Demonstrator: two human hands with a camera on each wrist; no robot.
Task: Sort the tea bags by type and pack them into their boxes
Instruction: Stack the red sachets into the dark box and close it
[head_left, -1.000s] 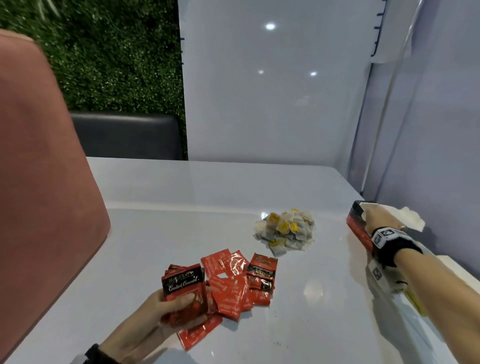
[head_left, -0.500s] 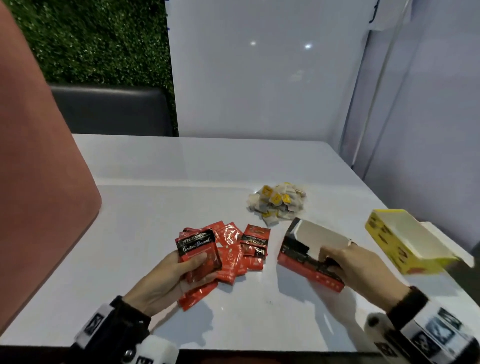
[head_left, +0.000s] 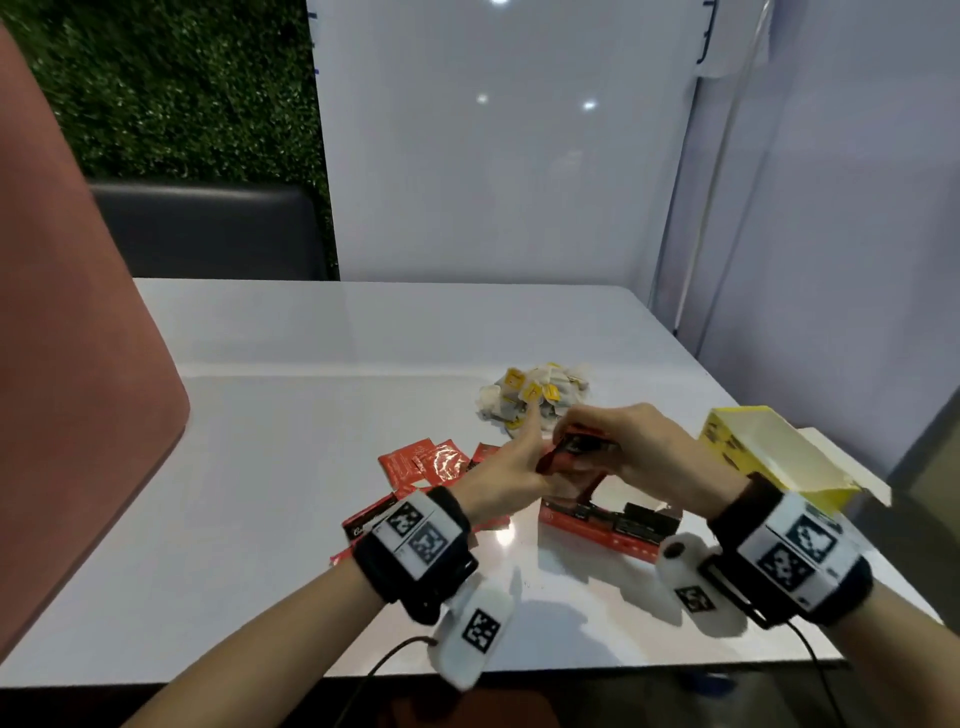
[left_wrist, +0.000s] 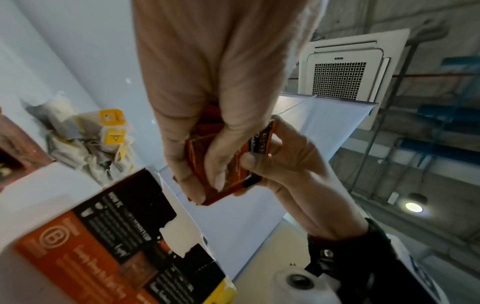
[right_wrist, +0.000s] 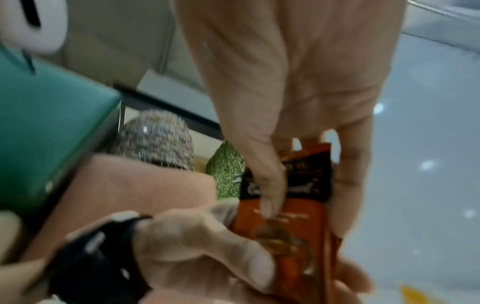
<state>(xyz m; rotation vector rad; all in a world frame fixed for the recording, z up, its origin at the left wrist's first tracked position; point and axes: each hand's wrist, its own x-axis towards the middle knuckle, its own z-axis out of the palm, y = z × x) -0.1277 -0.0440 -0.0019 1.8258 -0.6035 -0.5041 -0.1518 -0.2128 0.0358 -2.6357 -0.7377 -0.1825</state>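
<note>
Over the red box: both hands meet just above its open top, holding one small stack of red sachets (head_left: 571, 452) between them.
Left hand: left hand (head_left: 498, 475) has fingers curled round the stack from below, thumb raised; the left wrist view shows fingertips (left_wrist: 221, 181) wrapped over the packet faces.
Right hand: right hand (head_left: 639, 452) pinches the stack from the other side, thumb on the front packet in the right wrist view, which is blurred.
Red box: red box (head_left: 608, 519) lies on the surface (head_left: 291, 467) directly under the hands, flap torn, mouth up towards them.
Loose red sachets: more red packets (head_left: 431, 462) spread on the surface just left of the hands, not yet gathered.
Yellow-tag bags: heap of paper tea bags (head_left: 535, 397) beyond the hands, untouched by either hand.
Yellow box: yellow box (head_left: 769, 457) open, near the right edge, apart from the red one.
Step in hand, my reading: squaring the stack before it goes into the red box.
How to do it well: even up the edges, turn the stack narrow side down, keep it pinched until it is past the rim, and steady the box so it does not tip.
Risk: slick foil packets may fan out or slip if the pinch eases early.
</note>
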